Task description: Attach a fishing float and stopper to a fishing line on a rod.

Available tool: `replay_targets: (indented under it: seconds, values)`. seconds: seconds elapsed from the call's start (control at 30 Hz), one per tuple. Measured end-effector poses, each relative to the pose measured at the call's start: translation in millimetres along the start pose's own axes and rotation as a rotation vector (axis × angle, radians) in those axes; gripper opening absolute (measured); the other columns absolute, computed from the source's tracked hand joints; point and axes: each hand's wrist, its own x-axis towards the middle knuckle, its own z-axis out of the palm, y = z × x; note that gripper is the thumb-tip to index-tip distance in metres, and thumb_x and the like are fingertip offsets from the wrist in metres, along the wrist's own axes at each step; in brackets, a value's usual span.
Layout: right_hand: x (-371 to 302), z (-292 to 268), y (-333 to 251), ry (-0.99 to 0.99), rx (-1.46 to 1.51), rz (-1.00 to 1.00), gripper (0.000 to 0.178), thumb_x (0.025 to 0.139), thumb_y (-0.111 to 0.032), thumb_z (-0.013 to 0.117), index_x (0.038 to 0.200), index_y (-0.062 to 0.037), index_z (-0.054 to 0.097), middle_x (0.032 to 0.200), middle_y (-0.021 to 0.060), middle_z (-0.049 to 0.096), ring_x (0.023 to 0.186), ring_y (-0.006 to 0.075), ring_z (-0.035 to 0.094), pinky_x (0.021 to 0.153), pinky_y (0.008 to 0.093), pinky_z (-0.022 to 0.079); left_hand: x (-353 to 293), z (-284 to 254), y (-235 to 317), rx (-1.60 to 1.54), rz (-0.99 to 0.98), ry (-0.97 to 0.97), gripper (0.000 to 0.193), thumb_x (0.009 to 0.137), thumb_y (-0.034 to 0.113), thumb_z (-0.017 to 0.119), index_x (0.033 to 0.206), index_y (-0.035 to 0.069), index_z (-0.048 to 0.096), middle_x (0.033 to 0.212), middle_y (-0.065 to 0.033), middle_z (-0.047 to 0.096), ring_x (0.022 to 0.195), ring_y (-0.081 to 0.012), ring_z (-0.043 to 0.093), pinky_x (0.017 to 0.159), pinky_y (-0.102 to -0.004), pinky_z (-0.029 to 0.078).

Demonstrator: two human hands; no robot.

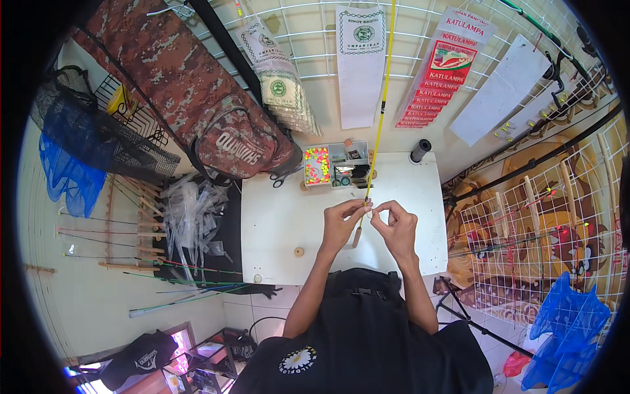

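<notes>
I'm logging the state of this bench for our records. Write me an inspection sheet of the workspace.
Surface: white table, light-coloured, with a few small marks.
Work item: yellow rod, slanting up and away from the hands.
Clutter: box of colourful bits towards the back; scissors beside it; dark cylinder at the back right; small round piece nearer the front.
Left hand: pinching the rod.
Right hand: thumb and forefinger together beside the rod; anything thin between them is too small to tell.
Cables: one black, cord-like curve low by the floor; its use cannot be told.
Surroundings: camouflage bag at left; red packets hanging behind; blue net at right.
</notes>
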Motion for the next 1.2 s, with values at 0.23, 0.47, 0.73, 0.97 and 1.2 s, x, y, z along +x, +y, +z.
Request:
replay_targets:
  seconds: [0.23,0.47,0.73,0.97,1.2]
  values:
    - [0,-1,-1,-0.002,0.008,-0.007,0.011,0.076,-0.011,0.073,0.079,-0.0044,0.065,0.044,-0.0006,0.032,0.041,0.0054,0.028,0.041,0.0275,0.025,1,-1,-3,0.014,0.012,0.008,0.023,0.086,0.004,0.068,0.107,-0.005,0.068,0.101,-0.0142,0.071,0.094,-0.0171,0.068,0.087,-0.0303,0.053]
    - [1,-2,-2,-0.013,0.012,-0.016,0.011,0.076,-0.012,0.073,0.079,-0.0044,0.064,0.044,-0.0005,0.032,0.041,0.0054,0.028,0.041,0.0274,0.025,1,1,-1,0.011,0.014,0.006,0.023,0.087,0.005,0.068,0.108,-0.005,0.068,0.101,-0.0141,0.071,0.093,-0.0169,0.068,0.086,-0.0298,0.053]
    - [2,-1,-6,-0.011,0.004,-0.024,0.012,0.077,-0.012,0.073,0.079,-0.0043,0.065,0.044,-0.0009,0.031,0.042,0.0051,0.027,0.041,0.027,0.024,1,0,-2,0.028,0.04,0.012,0.022,0.087,0.005,0.068,0.106,-0.005,0.068,0.101,-0.0138,0.071,0.093,-0.0165,0.068,0.086,-0.0297,0.054]
    - [2,1,-7,0.062,0.035,-0.021,0.01,0.078,-0.011,0.073,0.082,-0.004,0.067,0.046,-0.0022,0.031,0.043,0.0038,0.027,0.041,0.0253,0.023,2,0,-1,0.078,0.047,0.013,0.022,0.087,0.008,0.068,0.106,-0.003,0.069,0.098,-0.0101,0.072,0.09,-0.0157,0.069,0.084,-0.0289,0.054]
    - [2,12,-6,0.079,0.124,-0.01,0.007,0.082,-0.008,0.071,0.087,-0.0035,0.069,0.048,-0.0043,0.028,0.045,0.0025,0.025,0.043,0.0247,0.02,0,0,9,0.15,0.078,0.016,0.024,0.089,0.009,0.066,0.11,-0.001,0.067,0.098,-0.0099,0.071,0.091,-0.0172,0.069,0.084,-0.0305,0.054]
